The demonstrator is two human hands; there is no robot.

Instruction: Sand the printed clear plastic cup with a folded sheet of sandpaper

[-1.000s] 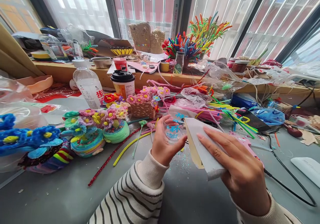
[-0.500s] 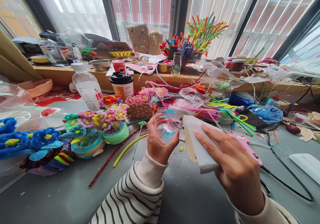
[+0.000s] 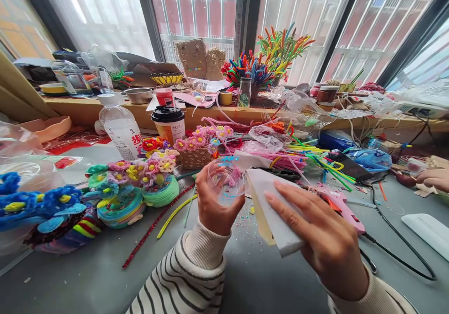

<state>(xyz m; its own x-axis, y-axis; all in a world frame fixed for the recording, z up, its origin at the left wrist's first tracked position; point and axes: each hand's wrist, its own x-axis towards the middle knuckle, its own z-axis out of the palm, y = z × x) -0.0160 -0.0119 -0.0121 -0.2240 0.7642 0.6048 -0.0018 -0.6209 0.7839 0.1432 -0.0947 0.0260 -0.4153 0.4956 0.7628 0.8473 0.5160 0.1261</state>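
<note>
A clear plastic cup [image 3: 229,183] with blue print is held by my left hand [image 3: 214,207], whose fingers wrap round its side. My right hand [image 3: 324,232] grips a flat white slab [image 3: 268,188] with a cream-coloured layer along its left side; I cannot make out exactly what it is. The slab is tilted, and its upper corner is close to the cup's right side. Whether the two touch is unclear. Below them, glitter specks and a small yellow bit [image 3: 252,210] lie on the grey table [image 3: 256,281].
Fuzzy-flower pots [image 3: 119,206], a bottle [image 3: 121,129] and a lidded paper cup [image 3: 168,123] stand left. Pipe cleaners [image 3: 312,157] lie behind my hands. A pink glue gun [image 3: 347,213] with a black cord lies right, and another person's hand [image 3: 437,179] is at the right edge.
Both my hands have shifted slightly left with the cup and slab, and the slab's top corner is nearer the cup. Another person's hand has appeared at the right edge.
</note>
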